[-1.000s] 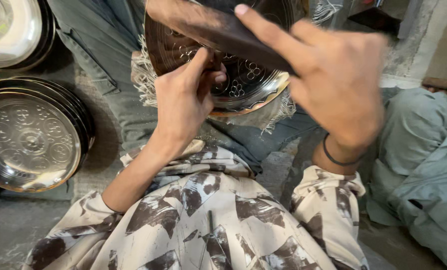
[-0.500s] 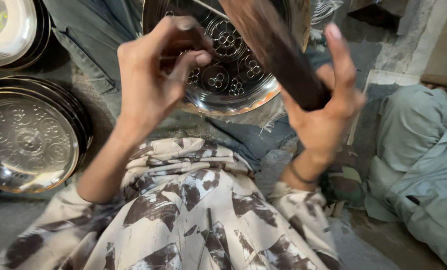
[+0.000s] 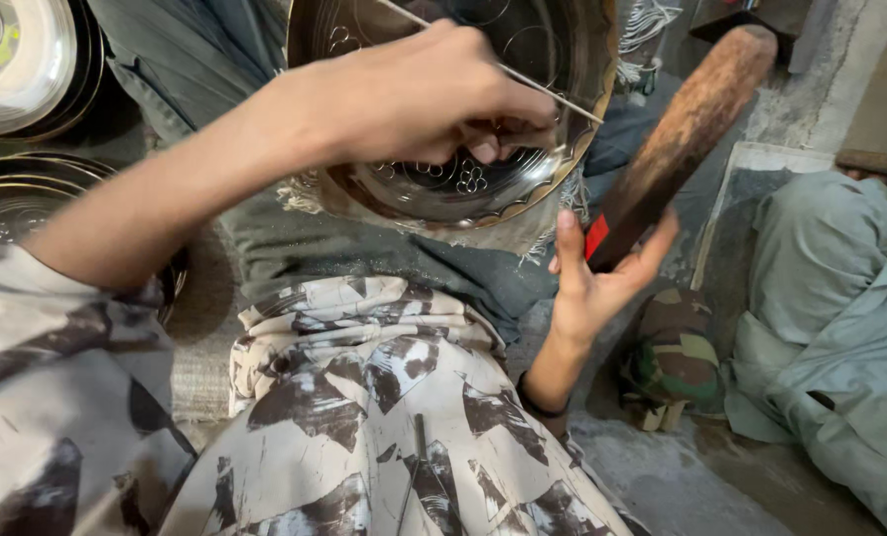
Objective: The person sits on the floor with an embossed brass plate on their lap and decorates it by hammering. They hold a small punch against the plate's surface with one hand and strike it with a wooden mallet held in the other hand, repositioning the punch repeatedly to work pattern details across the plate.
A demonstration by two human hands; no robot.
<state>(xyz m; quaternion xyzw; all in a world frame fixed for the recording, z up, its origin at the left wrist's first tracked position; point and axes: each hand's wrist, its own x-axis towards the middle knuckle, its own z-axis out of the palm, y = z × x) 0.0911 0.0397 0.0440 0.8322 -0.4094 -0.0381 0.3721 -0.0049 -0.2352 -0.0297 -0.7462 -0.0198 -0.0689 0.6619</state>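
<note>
- L hand (image 3: 434, 94) pinches a thin metal rod (image 3: 553, 94) btwn fingertips, curled tight; rod runs diagonally from upper left to lower right, tip near the bowl's right rim.
- Hand sits over the engraved metal bowl (image 3: 443, 189), which is tilted on grey fringed cloth (image 3: 295, 248) over the lap; stamped circle and flower marks show inside the bowl.
- R hand (image 3: 597, 283) is open-palmed, fingers spread, w/ a wooden mallet (image 3: 687, 134) resting loosely against palm and thumb; not a tight grasp. Mallet is angled up to the right, red band near the hand.
- Mallet is just right of the bowl, apart from it.
- Stacked engraved trays (image 3: 7, 218) at left, shiny bowl (image 3: 17, 60) top left.
- Camo-pattern bundle (image 3: 677, 357) on the floor below R hand; grey-green clothed person (image 3: 830, 318) at right edge.
</note>
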